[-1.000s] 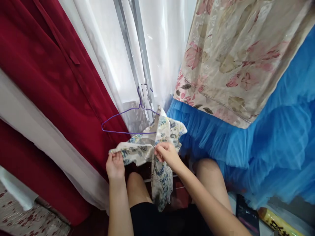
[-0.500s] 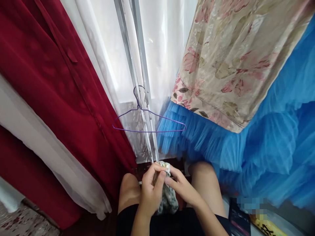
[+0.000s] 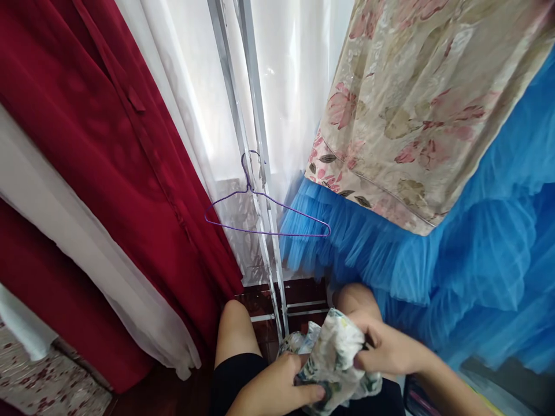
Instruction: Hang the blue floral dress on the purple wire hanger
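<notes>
A bunched floral cloth (image 3: 336, 358), white with green and grey print, lies over my lap between both hands. My left hand (image 3: 281, 384) grips its lower left side, the thumb pressed on top. On the upper right edge, my right hand (image 3: 385, 346) pinches the fabric between thumb and fingers. Which kind of garment it is, the folds do not show. Above my knees a purple wire hanger (image 3: 269, 232) hangs bare on a white metal rack (image 3: 255, 104).
Red drapes (image 3: 130, 173) and a pale sheer strip hang on the left. White curtain (image 3: 290, 86) covers the back. To the right hang a beige floral fabric (image 3: 390, 127) and blue ruffled tulle (image 3: 407, 271). Dark flooring (image 3: 260, 300) shows below the rack.
The hands have moved apart and toward the lower right, spreading the cloth that was gathered closely between the fingers. The hanger and rack shift slightly right in view.
</notes>
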A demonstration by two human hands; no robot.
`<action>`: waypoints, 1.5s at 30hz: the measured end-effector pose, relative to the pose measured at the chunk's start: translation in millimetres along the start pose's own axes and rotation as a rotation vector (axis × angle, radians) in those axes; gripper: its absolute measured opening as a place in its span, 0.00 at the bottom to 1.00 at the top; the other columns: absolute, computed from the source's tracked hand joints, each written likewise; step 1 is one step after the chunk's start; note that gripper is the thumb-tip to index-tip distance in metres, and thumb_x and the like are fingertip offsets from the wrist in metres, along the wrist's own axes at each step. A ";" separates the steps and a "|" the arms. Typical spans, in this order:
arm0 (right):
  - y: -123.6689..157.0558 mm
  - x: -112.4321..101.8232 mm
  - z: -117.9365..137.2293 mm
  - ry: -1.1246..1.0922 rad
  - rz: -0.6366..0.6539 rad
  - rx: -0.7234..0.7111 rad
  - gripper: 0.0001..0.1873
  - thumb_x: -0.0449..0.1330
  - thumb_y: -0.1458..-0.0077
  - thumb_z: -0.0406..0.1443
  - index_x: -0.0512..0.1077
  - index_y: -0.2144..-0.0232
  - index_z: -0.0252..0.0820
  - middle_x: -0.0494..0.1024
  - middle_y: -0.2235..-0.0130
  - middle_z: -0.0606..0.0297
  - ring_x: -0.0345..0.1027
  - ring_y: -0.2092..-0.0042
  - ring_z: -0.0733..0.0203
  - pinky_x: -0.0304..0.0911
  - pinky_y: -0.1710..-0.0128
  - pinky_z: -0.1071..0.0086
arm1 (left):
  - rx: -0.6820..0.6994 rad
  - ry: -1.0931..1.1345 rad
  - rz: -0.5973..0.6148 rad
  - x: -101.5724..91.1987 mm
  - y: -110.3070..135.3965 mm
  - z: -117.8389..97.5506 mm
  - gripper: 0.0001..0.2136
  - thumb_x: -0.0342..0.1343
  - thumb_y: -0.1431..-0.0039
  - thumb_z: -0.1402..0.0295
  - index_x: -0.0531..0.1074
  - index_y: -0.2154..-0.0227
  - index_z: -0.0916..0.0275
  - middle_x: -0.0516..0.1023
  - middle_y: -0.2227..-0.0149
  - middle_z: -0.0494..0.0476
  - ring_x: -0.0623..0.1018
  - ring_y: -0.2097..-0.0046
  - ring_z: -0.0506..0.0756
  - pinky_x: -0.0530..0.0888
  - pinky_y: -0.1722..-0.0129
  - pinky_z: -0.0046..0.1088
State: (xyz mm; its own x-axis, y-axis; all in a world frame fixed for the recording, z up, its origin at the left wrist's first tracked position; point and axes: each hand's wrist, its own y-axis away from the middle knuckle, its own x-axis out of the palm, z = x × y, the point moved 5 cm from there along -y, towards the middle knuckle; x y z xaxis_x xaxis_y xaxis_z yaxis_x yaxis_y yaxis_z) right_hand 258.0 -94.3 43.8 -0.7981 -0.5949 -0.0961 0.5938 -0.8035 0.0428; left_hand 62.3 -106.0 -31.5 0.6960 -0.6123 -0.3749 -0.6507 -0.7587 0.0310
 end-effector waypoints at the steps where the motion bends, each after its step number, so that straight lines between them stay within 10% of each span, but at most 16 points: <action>1: 0.6 -14.2 9.9 0.041 -0.025 -0.004 0.06 0.58 0.57 0.30 0.77 0.75 0.39 0.76 0.72 0.61 0.65 0.70 0.59 0.60 0.71 0.68 | -0.015 -0.096 -0.029 -2.8 3.4 7.0 0.10 0.64 0.42 0.61 0.81 0.59 0.56 0.82 0.63 0.55 0.79 0.60 0.60 0.74 0.57 0.32; 5: -18.6 -82.3 58.9 0.222 -0.264 -0.122 0.06 0.60 0.56 0.33 0.77 0.76 0.38 0.72 0.76 0.65 0.60 0.75 0.63 0.52 0.76 0.71 | -0.042 -0.432 -0.168 -31.2 14.5 11.3 0.10 0.60 0.38 0.62 0.76 0.73 0.58 0.77 0.71 0.55 0.75 0.63 0.59 0.69 0.61 0.30; 10: -95.6 -140.3 123.7 0.296 -0.463 -0.408 0.07 0.67 0.56 0.38 0.76 0.75 0.39 0.73 0.74 0.67 0.65 0.70 0.60 0.60 0.70 0.70 | 0.070 -0.539 -0.402 -93.9 29.4 -40.6 0.14 0.56 0.33 0.62 0.72 0.74 0.61 0.76 0.69 0.55 0.74 0.60 0.56 0.68 0.59 0.29; 17: -194.5 -114.5 127.1 0.076 -0.170 -0.182 0.16 0.71 0.54 0.47 0.78 0.69 0.40 0.81 0.69 0.62 0.73 0.69 0.59 0.67 0.69 0.70 | 0.305 -0.597 -0.682 -173.5 55.2 -87.9 0.08 0.60 0.36 0.64 0.75 0.70 0.60 0.78 0.69 0.54 0.75 0.62 0.55 0.70 0.58 0.30; 27: -189.9 -105.9 122.2 -0.129 -0.077 -0.061 0.10 0.70 0.59 0.40 0.78 0.76 0.39 0.81 0.75 0.64 0.76 0.71 0.56 0.69 0.67 0.67 | -0.059 -0.918 -0.429 -269.7 40.6 6.0 0.13 0.56 0.35 0.55 0.76 0.66 0.58 0.79 0.64 0.53 0.75 0.56 0.59 0.65 0.49 0.38; 33: -192.8 -100.1 129.8 -0.097 -0.185 -0.051 0.10 0.70 0.62 0.38 0.74 0.80 0.39 0.75 0.81 0.69 0.67 0.79 0.63 0.61 0.78 0.71 | -0.014 -0.962 -0.767 -365.0 17.0 -38.2 0.07 0.53 0.37 0.64 0.73 0.60 0.57 0.79 0.52 0.58 0.74 0.51 0.63 0.68 0.50 0.41; 38: -190.9 -103.0 130.4 -0.163 -0.183 0.027 0.12 0.71 0.62 0.38 0.72 0.80 0.40 0.74 0.82 0.68 0.67 0.80 0.63 0.63 0.79 0.71 | 0.223 -0.714 -0.881 -371.5 -19.3 -91.5 0.09 0.47 0.37 0.70 0.70 0.57 0.58 0.78 0.52 0.59 0.76 0.50 0.61 0.70 0.49 0.40; 45: -155.1 -120.7 102.5 -0.089 -0.168 -0.040 0.19 0.73 0.52 0.46 0.78 0.62 0.43 0.83 0.63 0.63 0.76 0.64 0.58 0.70 0.65 0.69 | 0.298 -0.544 -1.078 -335.0 -27.0 -107.8 0.12 0.55 0.39 0.66 0.67 0.53 0.59 0.77 0.50 0.59 0.74 0.68 0.51 0.71 0.63 0.30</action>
State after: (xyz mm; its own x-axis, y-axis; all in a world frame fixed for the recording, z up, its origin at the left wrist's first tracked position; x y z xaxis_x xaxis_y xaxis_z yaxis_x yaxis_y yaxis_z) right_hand 251.8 99.8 150.7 -0.8911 -0.4537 -0.0105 0.4538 -0.8911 -0.0066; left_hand -120.5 95.7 193.1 0.7481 0.5169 -0.4161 0.0808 -0.6934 -0.7160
